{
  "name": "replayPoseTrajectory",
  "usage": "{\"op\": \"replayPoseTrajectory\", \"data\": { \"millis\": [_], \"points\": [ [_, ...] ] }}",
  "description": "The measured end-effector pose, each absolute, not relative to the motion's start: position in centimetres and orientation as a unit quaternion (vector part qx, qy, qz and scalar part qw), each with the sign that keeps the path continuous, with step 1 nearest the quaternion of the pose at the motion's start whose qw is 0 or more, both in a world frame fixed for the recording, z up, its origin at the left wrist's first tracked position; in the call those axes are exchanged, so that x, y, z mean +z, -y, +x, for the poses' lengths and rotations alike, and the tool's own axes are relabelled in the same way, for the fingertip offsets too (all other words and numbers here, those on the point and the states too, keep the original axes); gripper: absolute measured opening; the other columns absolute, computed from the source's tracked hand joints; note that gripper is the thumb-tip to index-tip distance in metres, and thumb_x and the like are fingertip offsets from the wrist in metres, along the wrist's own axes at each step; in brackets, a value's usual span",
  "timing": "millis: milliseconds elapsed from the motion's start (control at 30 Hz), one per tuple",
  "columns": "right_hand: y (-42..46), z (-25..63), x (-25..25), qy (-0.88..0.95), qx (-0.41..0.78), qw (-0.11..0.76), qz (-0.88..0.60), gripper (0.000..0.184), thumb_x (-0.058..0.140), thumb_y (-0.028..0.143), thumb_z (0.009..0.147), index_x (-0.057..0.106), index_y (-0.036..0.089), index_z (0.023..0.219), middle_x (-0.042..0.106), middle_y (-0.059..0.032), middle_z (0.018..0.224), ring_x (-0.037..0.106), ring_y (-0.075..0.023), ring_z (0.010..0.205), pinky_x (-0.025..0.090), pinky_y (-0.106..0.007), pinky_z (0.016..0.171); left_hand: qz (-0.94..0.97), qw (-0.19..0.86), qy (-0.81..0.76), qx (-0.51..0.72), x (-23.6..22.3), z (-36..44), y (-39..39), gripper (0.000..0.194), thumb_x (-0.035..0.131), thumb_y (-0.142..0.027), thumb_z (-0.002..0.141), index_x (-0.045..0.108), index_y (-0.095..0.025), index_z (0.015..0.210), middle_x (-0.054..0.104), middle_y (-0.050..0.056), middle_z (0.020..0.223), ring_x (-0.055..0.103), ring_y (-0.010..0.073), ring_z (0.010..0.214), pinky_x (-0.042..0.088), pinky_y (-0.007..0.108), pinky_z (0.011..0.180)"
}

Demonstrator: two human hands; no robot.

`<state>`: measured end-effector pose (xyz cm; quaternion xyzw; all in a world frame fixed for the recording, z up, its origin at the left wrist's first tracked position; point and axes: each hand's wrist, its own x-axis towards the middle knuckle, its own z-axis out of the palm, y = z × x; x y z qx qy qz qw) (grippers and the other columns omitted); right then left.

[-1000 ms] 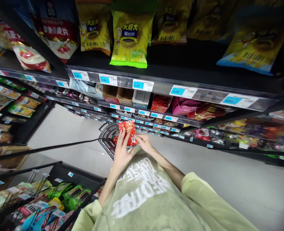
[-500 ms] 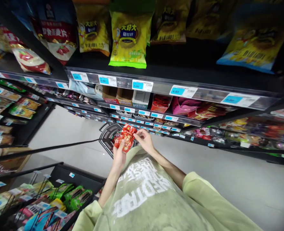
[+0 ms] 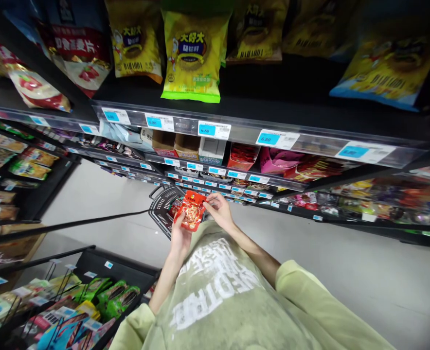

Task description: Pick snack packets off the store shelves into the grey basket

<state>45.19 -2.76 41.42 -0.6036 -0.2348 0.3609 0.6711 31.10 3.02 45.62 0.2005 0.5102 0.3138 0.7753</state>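
In front of my body I hold a small red snack packet [image 3: 192, 210] with both hands. My left hand [image 3: 180, 236] grips its lower left edge, thumb on the face. My right hand [image 3: 218, 209] pinches the upper right corner between thumb and fingertips. The packet's printed face is turned up toward me. Below and behind it is a black shopping basket [image 3: 159, 209], partly covered by the packet; a few dark and red items show inside, too small to name.
A shelf edge [image 3: 242, 132] with price tags runs across ahead of me, bearing yellow snack bags [image 3: 192, 56] above. Lower shelves hold boxes and packets [image 3: 242, 154]. At lower left stands a rack of bagged goods [image 3: 118, 296]. Grey floor [image 3: 101, 204] lies between.
The red packet, crumpled and tilted before, is now flatter and squarer to my view. Both hands keep hold of it. The view has shifted very slightly.
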Motion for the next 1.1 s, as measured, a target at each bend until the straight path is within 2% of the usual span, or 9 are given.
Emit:
{"op": "replayPoseTrajectory", "data": {
  "millis": [133, 267, 333, 500, 667, 767, 900, 1000, 1100],
  "points": [
    [2.8, 45.4, 41.0, 0.242, 0.359, 0.664, -0.610, 0.028, 0.071, 0.039, 0.079, 0.056, 0.023, 0.096, 0.062, -0.0024, 0.097, 0.060, -0.0135, 0.074, 0.047, -0.023, 0.061, 0.231, 0.765, -0.512, 0.315, 45.4, 31.1, -3.0, 0.030, 0.076, -0.032, 0.077, 0.069, -0.018, 0.103, 0.076, 0.005, 0.103, 0.072, 0.0160, 0.084, 0.057, 0.026, 0.077],
    [2.8, 45.6, 40.9, 0.227, 0.352, 0.660, -0.624, 0.037, 0.070, 0.042, 0.080, 0.057, 0.024, 0.109, 0.063, -0.0051, 0.111, 0.060, -0.0138, 0.076, 0.048, -0.024, 0.060, 0.270, 0.766, -0.494, 0.312, 45.2, 31.0, -3.0, 0.033, 0.080, -0.034, 0.074, 0.071, -0.017, 0.101, 0.076, 0.006, 0.102, 0.072, 0.0169, 0.082, 0.057, 0.029, 0.078],
    [2.9, 46.2, 41.4, 0.238, 0.370, 0.651, -0.618, 0.039, 0.069, 0.044, 0.081, 0.060, 0.023, 0.112, 0.065, -0.0062, 0.111, 0.062, -0.0159, 0.080, 0.049, -0.025, 0.062, 0.288, 0.768, -0.477, 0.317, 45.0, 30.8, -2.9, 0.035, 0.083, -0.034, 0.071, 0.072, -0.016, 0.099, 0.076, 0.008, 0.103, 0.073, 0.0185, 0.086, 0.056, 0.032, 0.082],
    [4.2, 49.2, 44.2, 0.398, 0.471, 0.523, -0.588, 0.036, 0.070, 0.048, 0.081, 0.073, 0.019, 0.101, 0.073, -0.0039, 0.090, 0.065, -0.0207, 0.080, 0.051, -0.028, 0.068, 0.406, 0.735, -0.469, 0.275, 44.1, 30.4, -2.5, 0.034, 0.083, -0.039, 0.069, 0.077, -0.013, 0.091, 0.078, 0.010, 0.094, 0.072, 0.0221, 0.083, 0.056, 0.035, 0.084],
    [5.2, 51.3, 47.0, 0.524, 0.487, 0.404, -0.570, 0.039, 0.067, 0.045, 0.085, 0.073, 0.020, 0.115, 0.076, -0.0043, 0.100, 0.069, -0.0234, 0.086, 0.053, -0.032, 0.078, 0.538, 0.691, -0.427, 0.228, 44.8, 30.3, -2.3, 0.028, 0.076, -0.041, 0.075, 0.079, -0.018, 0.091, 0.077, 0.010, 0.096, 0.071, 0.0252, 0.086, 0.056, 0.035, 0.083],
    [5.5, 51.4, 48.5, 0.591, 0.438, 0.368, -0.569, 0.032, 0.062, 0.041, 0.091, 0.073, 0.026, 0.118, 0.076, -0.0040, 0.106, 0.070, -0.0240, 0.091, 0.052, -0.034, 0.085, 0.589, 0.675, -0.388, 0.216, 45.5, 30.2, -2.3, 0.025, 0.076, -0.038, 0.076, 0.080, -0.020, 0.092, 0.077, 0.010, 0.100, 0.071, 0.0274, 0.091, 0.056, 0.035, 0.083],
    [6.0, 52.7, 51.2, 0.670, 0.333, 0.350, -0.563, 0.030, 0.054, 0.033, 0.098, 0.068, 0.033, 0.125, 0.074, -0.0032, 0.114, 0.069, -0.0234, 0.098, 0.050, -0.037, 0.091, 0.555, 0.710, -0.377, 0.214, 45.1, 30.0, -2.2, 0.036, 0.079, -0.034, 0.072, 0.076, -0.020, 0.106, 0.075, 0.012, 0.109, 0.070, 0.0284, 0.096, 0.056, 0.036, 0.087],
    [6.0, 55.8, 53.0, 0.687, 0.175, 0.361, -0.606, 0.036, 0.049, 0.025, 0.099, 0.063, 0.035, 0.131, 0.070, -0.0020, 0.124, 0.065, -0.0237, 0.104, 0.050, -0.041, 0.093, 0.533, 0.713, -0.395, 0.227, 44.4, 29.6, -2.1, 0.037, 0.079, -0.038, 0.072, 0.076, -0.020, 0.104, 0.074, 0.012, 0.112, 0.069, 0.0291, 0.100, 0.054, 0.036, 0.091],
    [5.7, 59.7, 54.1, 0.672, -0.018, 0.321, -0.667, 0.047, 0.044, 0.013, 0.096, 0.059, 0.036, 0.135, 0.064, -0.0007, 0.133, 0.062, -0.0242, 0.105, 0.050, -0.044, 0.091, 0.591, 0.687, -0.380, 0.185, 44.2, 29.0, -2.0, 0.033, 0.068, -0.044, 0.082, 0.074, -0.022, 0.105, 0.073, 0.009, 0.114, 0.067, 0.0288, 0.104, 0.051, 0.039, 0.096]
  ]
}}
